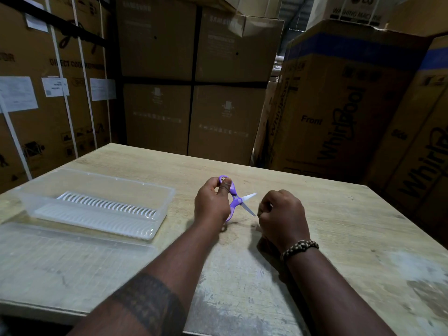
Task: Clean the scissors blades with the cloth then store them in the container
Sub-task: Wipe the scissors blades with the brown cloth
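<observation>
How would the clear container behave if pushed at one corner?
The clear container looks thin-walled and holds only a white slotted rack, so probably light; it would likely slide or pivot on the flat wooden table. Its thin walls may flex if pinched.

Dim overall (boxes murky), soft shadows, bowed wide-angle edges.

Stacked cardboard boxes (191,76) surround a wooden table (339,226).
</observation>
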### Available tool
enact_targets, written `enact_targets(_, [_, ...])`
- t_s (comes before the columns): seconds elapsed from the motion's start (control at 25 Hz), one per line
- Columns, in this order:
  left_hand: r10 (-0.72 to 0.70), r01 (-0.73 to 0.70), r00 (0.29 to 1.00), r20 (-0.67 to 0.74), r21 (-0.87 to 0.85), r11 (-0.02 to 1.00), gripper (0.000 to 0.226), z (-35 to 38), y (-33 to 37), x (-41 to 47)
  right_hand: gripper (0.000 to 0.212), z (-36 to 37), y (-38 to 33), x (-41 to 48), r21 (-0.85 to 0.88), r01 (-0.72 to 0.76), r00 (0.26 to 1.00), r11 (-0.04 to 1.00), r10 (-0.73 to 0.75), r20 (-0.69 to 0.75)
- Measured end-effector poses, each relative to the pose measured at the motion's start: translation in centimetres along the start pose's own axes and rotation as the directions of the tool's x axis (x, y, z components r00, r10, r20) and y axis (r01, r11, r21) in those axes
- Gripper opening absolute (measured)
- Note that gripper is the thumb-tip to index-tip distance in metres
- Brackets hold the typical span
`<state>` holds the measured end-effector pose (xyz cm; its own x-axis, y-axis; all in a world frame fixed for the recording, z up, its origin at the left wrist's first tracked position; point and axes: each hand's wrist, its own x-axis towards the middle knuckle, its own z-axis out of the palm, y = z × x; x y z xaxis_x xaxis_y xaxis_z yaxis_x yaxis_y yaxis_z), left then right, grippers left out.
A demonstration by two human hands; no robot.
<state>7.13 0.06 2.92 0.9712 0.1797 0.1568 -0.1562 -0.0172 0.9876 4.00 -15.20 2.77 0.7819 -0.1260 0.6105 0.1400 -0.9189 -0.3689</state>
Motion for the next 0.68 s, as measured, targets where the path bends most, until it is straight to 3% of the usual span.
enact_targets(0.08, [0.015, -0.015, 1.0, -0.008, 0.055, 0.998, 0.035, 0.0, -0.4, 0.3, 0.02, 0.3, -0.4, -0.2, 0.138, 0.174, 0.983, 0.975, -0.164, -0.081])
enact_targets(0.2, [0.028, -0.027, 1.0, -0.006, 0.099, 0.995, 0.035, 0.1, -0.9, 0.6, 0.02, 1.3, -1.2, -0.6, 0.152, 0.268, 0.963, 0.951, -0.269, -0.014])
enact_targets(0.44, [0.008, -0.007, 1.0, -0.014, 0.016, 1.0, 0.034, -0.3, 0.4, -0.2, 0.012, 0.6, -1.0, -0.2, -0.042, -0.036, 0.986, 0.998, 0.042, 0.161])
enact_targets(0.56, [-0.005, 0.005, 1.0, 0.014, -0.019, 1.0, 0.033, -0.3, 0.6, -0.5, 0.015, -0.4, 0.2, 0.3, -0.099, -0.277, 0.917, 0.956, 0.294, 0.269])
enact_targets(0.68, [-0.003, 0.004, 1.0, 0.016, -0.036, 0.999, 0.034, -0.4, 0.2, 0.0, 0.017, -1.2, 1.2, 0.7, 0.001, -0.371, 0.898, 0.928, 0.359, 0.252])
